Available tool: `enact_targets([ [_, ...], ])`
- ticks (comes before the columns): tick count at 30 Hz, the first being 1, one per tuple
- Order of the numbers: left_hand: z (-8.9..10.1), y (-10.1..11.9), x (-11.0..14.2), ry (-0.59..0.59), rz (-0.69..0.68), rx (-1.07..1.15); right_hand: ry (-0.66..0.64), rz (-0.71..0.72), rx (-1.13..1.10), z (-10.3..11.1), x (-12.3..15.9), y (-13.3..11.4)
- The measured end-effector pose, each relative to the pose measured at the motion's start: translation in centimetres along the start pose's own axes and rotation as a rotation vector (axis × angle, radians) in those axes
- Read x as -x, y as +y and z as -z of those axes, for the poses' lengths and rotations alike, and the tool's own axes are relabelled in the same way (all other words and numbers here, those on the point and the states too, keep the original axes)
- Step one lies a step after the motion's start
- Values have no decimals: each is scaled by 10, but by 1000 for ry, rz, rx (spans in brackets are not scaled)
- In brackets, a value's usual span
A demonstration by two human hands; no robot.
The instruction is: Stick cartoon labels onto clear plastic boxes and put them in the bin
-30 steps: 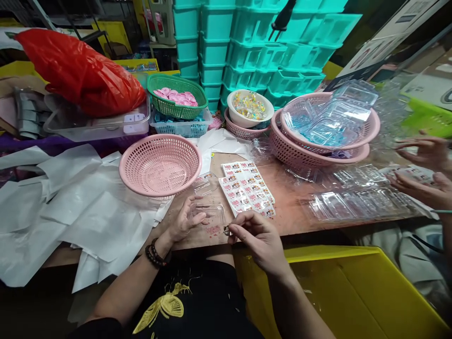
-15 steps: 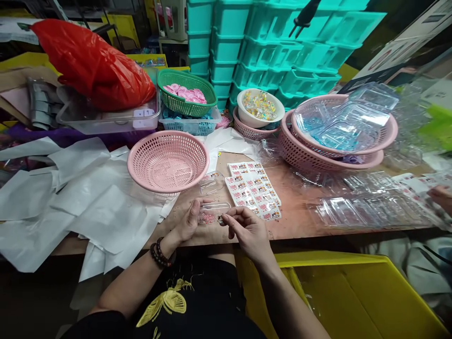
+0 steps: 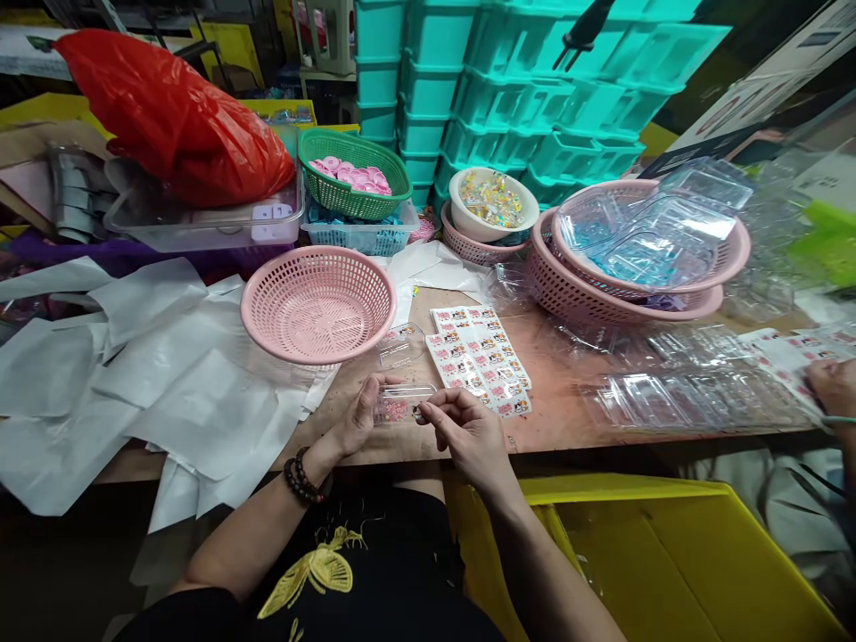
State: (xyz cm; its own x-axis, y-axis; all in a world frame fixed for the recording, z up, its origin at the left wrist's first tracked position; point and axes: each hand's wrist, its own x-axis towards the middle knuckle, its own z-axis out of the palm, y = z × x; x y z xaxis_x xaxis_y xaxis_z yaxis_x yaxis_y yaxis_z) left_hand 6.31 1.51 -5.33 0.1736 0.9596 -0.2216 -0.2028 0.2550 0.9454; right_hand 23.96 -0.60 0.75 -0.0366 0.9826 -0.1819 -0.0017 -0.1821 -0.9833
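Observation:
My left hand [image 3: 358, 421] is closed around the left end of a small clear plastic box [image 3: 413, 390], held just above the table's front edge. A printed sticker [image 3: 394, 409] with pink lettering lies against the face of that box. My right hand [image 3: 468, 434] pinches the sticker's right end, where a small cartoon figure shows, between thumb and forefinger. Whether all of the sticker touches the plastic I cannot tell. Just beyond my right hand lie overlapping sticker sheets [image 3: 478, 352]. Another clear plastic piece [image 3: 401, 348] rests behind the box.
A pink basket [image 3: 317, 349] stands ahead, with white backing papers [image 3: 180, 401] heaped to its left. Clear plastic boxes [image 3: 688, 392] lie in rows at right, near another person's hand [image 3: 833, 383]. Stacked pink baskets [image 3: 621, 308] and teal bins [image 3: 434, 89] stand behind.
My hands barely shift, with the sticker's right end still pinched against the box. At the far right, the other person's hand and wrist have come further into view.

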Motion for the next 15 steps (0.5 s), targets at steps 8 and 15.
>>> enact_targets([
  [8, -1, 10, 6, -57, -22, -84, -12, 9, 39, 0, -1, -2],
  [15, -6, 4, 6, -56, -81, -66, 129, 228, 613, 8, 6, 3],
])
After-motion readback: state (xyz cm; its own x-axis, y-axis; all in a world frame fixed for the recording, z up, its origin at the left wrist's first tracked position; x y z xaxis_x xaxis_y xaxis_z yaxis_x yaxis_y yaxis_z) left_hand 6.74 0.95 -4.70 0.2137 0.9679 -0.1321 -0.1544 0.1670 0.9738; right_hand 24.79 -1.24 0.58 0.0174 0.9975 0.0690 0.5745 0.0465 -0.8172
